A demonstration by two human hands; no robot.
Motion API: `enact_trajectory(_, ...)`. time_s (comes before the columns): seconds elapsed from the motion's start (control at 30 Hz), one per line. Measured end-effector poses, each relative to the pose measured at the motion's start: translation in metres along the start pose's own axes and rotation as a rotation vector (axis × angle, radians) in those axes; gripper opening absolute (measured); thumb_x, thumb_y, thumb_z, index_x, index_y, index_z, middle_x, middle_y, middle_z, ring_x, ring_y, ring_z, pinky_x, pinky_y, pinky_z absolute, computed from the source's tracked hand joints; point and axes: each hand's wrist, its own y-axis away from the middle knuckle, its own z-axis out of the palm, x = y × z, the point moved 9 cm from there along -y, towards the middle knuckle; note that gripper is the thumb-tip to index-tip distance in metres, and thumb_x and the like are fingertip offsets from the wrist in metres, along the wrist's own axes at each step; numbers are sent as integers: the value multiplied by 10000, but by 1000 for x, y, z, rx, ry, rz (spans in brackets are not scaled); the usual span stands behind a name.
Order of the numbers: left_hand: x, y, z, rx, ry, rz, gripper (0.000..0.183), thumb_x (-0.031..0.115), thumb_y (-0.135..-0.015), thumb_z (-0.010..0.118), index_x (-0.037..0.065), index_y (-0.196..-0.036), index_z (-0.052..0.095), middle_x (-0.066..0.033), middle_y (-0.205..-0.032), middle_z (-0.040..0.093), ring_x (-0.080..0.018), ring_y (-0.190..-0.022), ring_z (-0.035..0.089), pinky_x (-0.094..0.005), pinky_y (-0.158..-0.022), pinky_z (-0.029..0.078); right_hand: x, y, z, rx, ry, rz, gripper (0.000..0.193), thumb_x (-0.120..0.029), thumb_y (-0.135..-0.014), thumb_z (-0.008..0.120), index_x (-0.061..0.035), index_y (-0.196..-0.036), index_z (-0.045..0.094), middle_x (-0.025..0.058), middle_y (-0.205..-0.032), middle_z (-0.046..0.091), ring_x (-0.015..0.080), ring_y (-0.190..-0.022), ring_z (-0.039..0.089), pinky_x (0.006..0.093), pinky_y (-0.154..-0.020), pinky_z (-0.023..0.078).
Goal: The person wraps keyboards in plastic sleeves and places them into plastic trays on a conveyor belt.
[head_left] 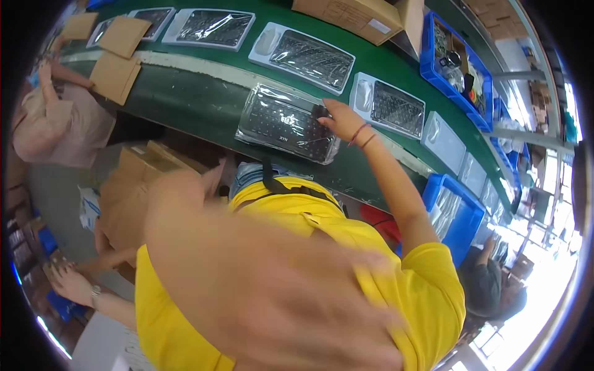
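Observation:
My right hand pinches a small black object at the far right corner of a flat black pack in shiny clear film. The pack is patterned like a keyboard and lies on the dark near edge of the bench. Its small parts are hard to make out under the glare. Close in front of the camera, my left hand is large and blurred, held over my yellow shirt. Motion smears its fingers, and I see nothing certain in it.
Open white boxes with film-wrapped black keyboards line the green belt. Blue bins stand at the right. Brown cartons sit at the back, and cardboard pieces at the left. Other people work on both sides.

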Motion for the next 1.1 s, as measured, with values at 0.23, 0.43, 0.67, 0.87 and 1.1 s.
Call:
enact_trajectory(0.23,-293,258,-45,618,-561,-1282,212,186,-856,612,79,-1022,688,-126,-1022,676,-293,-939,642,-357,-828,493,53,8,4,400,63,237,366,-257,-832,623,-45,-1130,609,180,-1100,631,362,-1041,585,418,-878,480)
enact_trajectory(0.43,-382,300,8,252,-692,-1256,198,228,-817,638,127,-973,704,-99,-1009,671,-304,-961,619,-397,-861,480,69,6,-5,407,-60,346,128,-191,-807,619,-81,-833,678,144,-855,660,353,-866,620,425,-779,490)
enact_trajectory(0.67,-397,312,19,249,-543,-1279,141,241,-793,662,122,-863,691,-73,-872,644,-286,-883,612,-395,-765,476,77,3,-17,439,-42,164,121,-193,-807,630,-75,-810,659,136,-856,648,341,-858,612,429,-766,484)
enact_trajectory(0.87,-396,307,17,276,-658,-1176,128,199,-789,626,73,-779,638,-92,-828,613,-312,-843,595,-417,-732,468,73,6,5,188,-58,296,152,-230,-819,632,-82,-835,660,128,-880,645,326,-894,611,431,-779,484)
enact_trajectory(1.1,-377,306,24,314,-669,-1183,109,133,-746,674,72,-783,592,-101,-853,614,-317,-811,586,-421,-699,460,81,27,8,312,-105,174,147,-139,-759,687,-54,-876,659,127,-883,646,338,-881,610,431,-774,488)
